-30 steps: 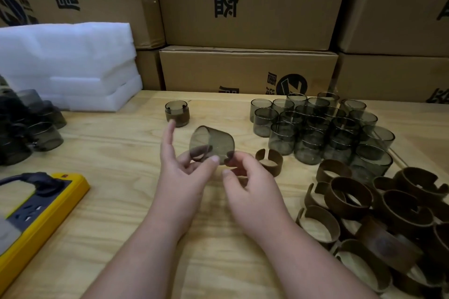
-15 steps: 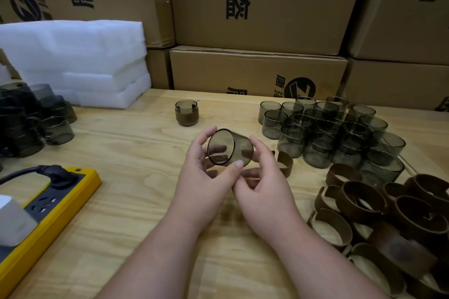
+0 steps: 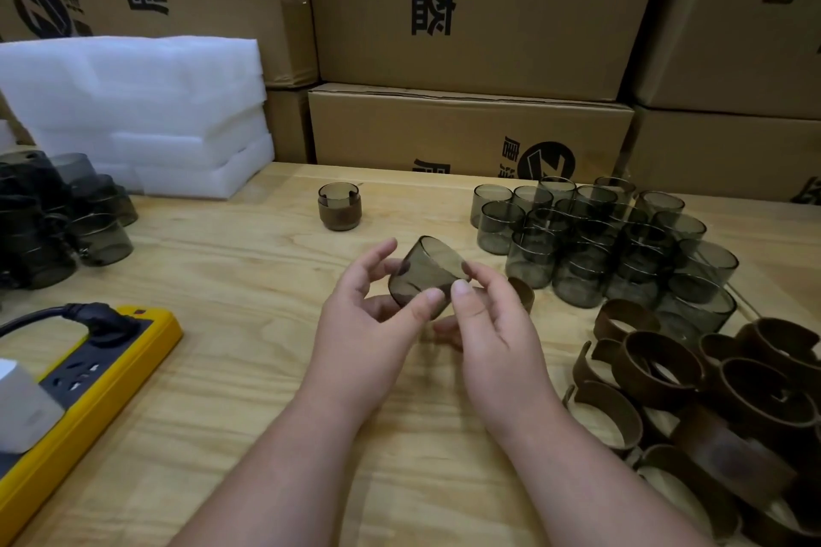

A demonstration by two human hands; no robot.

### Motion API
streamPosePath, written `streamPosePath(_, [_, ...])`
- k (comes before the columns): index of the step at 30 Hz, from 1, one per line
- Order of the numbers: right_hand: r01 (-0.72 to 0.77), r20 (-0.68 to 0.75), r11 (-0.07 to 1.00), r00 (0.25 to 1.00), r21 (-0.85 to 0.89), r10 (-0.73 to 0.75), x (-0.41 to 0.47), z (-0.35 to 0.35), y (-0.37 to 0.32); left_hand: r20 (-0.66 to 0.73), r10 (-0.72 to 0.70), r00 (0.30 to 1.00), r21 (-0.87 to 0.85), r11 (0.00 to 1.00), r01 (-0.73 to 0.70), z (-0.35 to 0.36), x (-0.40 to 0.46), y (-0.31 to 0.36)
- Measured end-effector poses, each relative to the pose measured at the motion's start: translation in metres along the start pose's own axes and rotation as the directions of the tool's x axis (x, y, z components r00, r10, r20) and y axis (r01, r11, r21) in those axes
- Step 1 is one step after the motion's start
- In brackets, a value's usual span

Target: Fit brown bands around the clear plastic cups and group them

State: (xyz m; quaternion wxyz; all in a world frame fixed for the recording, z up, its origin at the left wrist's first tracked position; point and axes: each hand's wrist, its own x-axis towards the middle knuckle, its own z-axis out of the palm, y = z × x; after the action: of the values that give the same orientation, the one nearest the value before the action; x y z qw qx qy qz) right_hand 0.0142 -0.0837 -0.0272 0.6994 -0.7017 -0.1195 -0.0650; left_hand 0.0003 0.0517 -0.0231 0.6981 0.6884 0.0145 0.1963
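A smoky clear plastic cup (image 3: 424, 273) is held tilted above the table's middle, gripped from both sides by my left hand (image 3: 371, 320) and my right hand (image 3: 491, 326). It carries no band. A single brown band (image 3: 524, 293) lies on the wood just right of my right hand. One banded cup (image 3: 340, 207) stands upright farther back. Several bare cups (image 3: 591, 235) cluster at the right, and a heap of brown bands (image 3: 711, 386) lies at the near right.
The wooden table (image 3: 222, 280) holds a yellow power strip (image 3: 84, 378) with a black plug at the near left, more dark cups (image 3: 57, 218) at the far left, and stacked white foam sheets (image 3: 142, 111) behind. Cardboard boxes (image 3: 471, 4) wall off the back.
Both hands have turned the cup: its open mouth, which faced me, now points up and away. My right hand has come up to grip the cup's side.
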Motion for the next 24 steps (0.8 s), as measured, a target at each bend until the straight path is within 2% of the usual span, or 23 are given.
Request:
streamPosePath(5, [0.042, -0.025, 0.998, 0.999, 0.056, -0.041, 0.0012, 0.0017, 0.0003, 0.134, -0.020, 0.991, 0.116, 0.993, 0.004, 0.0032, -0.0022, -0.0001])
streamPosePath(15, [0.083, -0.035, 0.996, 0.996, -0.014, -0.083, 0.0018, 0.0021, 0.0015, 0.062, 0.062, 0.996, 0.191, 0.979, -0.072, 0.0084, -0.0034, 0.0063])
streamPosePath(19, [0.081, -0.036, 0.995, 0.996, -0.051, -0.083, -0.0001, 0.0025, -0.0043, 0.077, 0.093, 0.993, 0.230, 0.967, -0.109, 0.0085, -0.0056, 0.0072])
streamPosePath(24, [0.066, -0.119, 0.992, 0.990, -0.107, -0.079, 0.0008, 0.0008, -0.0051, 0.131, 0.133, 0.982, 0.342, 0.924, -0.171, 0.0081, -0.0073, 0.0030])
